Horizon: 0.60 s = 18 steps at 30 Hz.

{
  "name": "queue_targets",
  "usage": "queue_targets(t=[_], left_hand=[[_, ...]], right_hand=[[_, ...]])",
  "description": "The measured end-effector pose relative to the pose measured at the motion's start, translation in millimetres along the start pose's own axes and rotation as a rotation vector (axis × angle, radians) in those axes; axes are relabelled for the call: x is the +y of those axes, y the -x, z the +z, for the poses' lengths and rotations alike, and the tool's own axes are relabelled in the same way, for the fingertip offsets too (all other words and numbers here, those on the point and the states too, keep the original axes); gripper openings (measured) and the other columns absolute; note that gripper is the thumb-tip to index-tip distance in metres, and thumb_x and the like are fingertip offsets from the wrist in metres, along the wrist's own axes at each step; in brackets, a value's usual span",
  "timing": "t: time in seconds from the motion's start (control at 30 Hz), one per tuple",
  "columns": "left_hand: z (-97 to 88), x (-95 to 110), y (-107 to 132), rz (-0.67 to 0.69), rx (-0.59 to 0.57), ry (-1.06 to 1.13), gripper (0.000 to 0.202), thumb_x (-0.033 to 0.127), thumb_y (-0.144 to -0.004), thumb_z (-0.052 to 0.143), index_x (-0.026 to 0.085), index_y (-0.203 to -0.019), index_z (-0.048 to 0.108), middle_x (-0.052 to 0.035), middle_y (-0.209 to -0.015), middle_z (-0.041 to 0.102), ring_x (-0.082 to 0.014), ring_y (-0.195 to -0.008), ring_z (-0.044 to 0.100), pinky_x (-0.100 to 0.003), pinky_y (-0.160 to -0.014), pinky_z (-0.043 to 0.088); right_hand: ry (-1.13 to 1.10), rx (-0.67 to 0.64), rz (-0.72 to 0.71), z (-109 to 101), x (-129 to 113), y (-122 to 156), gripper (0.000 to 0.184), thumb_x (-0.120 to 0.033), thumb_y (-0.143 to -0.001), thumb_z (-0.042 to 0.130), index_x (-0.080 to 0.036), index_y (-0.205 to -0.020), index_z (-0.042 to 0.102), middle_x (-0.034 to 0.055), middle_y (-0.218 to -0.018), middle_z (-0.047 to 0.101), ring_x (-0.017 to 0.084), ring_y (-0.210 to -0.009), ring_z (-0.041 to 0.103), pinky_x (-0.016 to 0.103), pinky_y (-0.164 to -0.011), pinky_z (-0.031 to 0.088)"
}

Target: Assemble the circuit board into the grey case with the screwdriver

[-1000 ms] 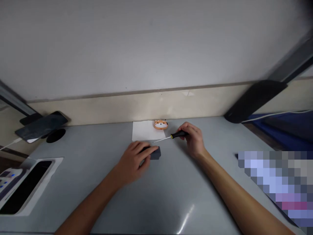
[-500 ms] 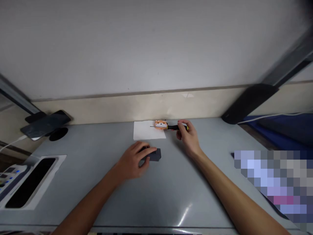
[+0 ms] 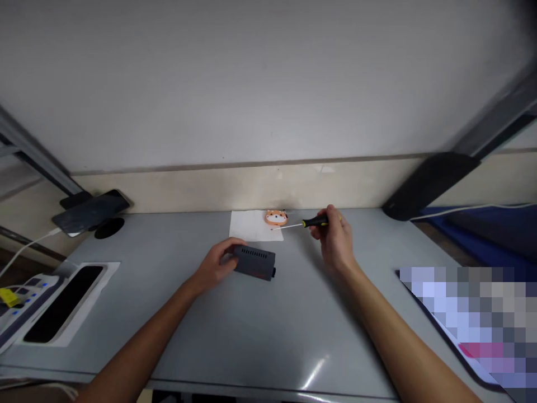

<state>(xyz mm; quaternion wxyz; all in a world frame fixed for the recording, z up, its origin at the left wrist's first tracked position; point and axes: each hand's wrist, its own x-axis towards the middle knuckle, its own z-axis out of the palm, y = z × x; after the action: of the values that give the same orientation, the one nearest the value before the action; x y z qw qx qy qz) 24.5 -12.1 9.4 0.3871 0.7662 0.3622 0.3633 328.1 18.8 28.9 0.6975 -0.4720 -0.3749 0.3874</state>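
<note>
A dark grey vented box [image 3: 254, 263] stands near the middle of the desk, its row of slots along the upper part. My left hand [image 3: 220, 262] grips its left end, fingers behind and thumb in front. In my right hand [image 3: 337, 238] is a screwdriver [image 3: 315, 221] with a black and yellow handle, its thin shaft pointing left above the white paper [image 3: 245, 226]. An orange and white animal-faced item [image 3: 276, 217] lies at the paper's right edge, just behind the screwdriver tip.
To the left, a phone [image 3: 91, 211] leans on a stand, with a black slab on white paper [image 3: 65, 302] and a power strip [image 3: 27, 305] nearer me. At right are a pixelated screen [image 3: 470, 324] and a dark upright panel [image 3: 432, 182]. A wall [image 3: 251, 187] bounds the desk's back.
My right hand has lifted the screwdriver from beside the orange item and drawn it right and nearer. My left hand now grips the box's left end, and more of the box shows.
</note>
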Motion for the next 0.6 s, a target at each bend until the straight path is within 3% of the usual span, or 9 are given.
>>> queue_targets(t=[0.17,0.3,0.37,0.5,0.6], left_hand=[[7.1,-2,-1,-0.098,0.075,-0.145,0.031,0.026,-0.099,0.049,0.023,-0.126,0.064,-0.0070,-0.115,0.070,-0.0213,-0.102,0.066,-0.038,-0.091,0.053],[11.5,-8,-2,-0.030,0.092,-0.258,0.027,0.026,-0.101,0.049,0.022,-0.123,0.065,-0.0078,-0.116,0.067,-0.0216,-0.109,0.063,-0.041,-0.097,0.052],[12.9,-11,-3,0.009,0.091,-0.299,0.025,0.025,-0.101,0.050,0.023,-0.121,0.065,-0.0074,-0.114,0.067,-0.0219,-0.110,0.062,-0.042,-0.098,0.052],[14.4,-13,-5,0.042,0.089,-0.306,0.024,0.019,-0.100,0.051,0.023,-0.119,0.065,-0.0066,-0.116,0.066,-0.0214,-0.114,0.060,-0.042,-0.102,0.050],[15.1,-12,-5,0.037,0.090,-0.296,0.025,0.016,-0.099,0.051,0.023,-0.119,0.065,-0.0060,-0.117,0.066,-0.0204,-0.113,0.061,-0.041,-0.103,0.050]], right_hand=[[0.160,0.030,-0.176,-1,-15,12,0.045,-0.060,-0.095,0.053,-0.022,-0.073,0.059,-0.0010,-0.065,0.051,0.013,-0.053,0.046,0.026,-0.047,0.039],[0.473,-0.136,-0.458,3,-30,39,0.050,-0.052,-0.103,0.042,-0.023,-0.066,0.056,0.0013,-0.059,0.051,0.015,-0.054,0.046,0.029,-0.051,0.036],[0.599,-0.287,-0.606,8,-34,52,0.045,-0.042,-0.104,0.040,-0.023,-0.066,0.054,0.0007,-0.056,0.050,0.014,-0.049,0.045,0.030,-0.051,0.034],[0.640,-0.442,-0.911,17,-31,66,0.031,-0.019,-0.096,0.045,-0.023,-0.066,0.047,-0.0017,-0.052,0.044,0.013,-0.046,0.038,0.031,-0.051,0.028],[0.637,-0.457,-1.012,20,-26,68,0.027,-0.012,-0.089,0.050,-0.024,-0.065,0.042,-0.0028,-0.052,0.041,0.014,-0.047,0.035,0.032,-0.051,0.026]])
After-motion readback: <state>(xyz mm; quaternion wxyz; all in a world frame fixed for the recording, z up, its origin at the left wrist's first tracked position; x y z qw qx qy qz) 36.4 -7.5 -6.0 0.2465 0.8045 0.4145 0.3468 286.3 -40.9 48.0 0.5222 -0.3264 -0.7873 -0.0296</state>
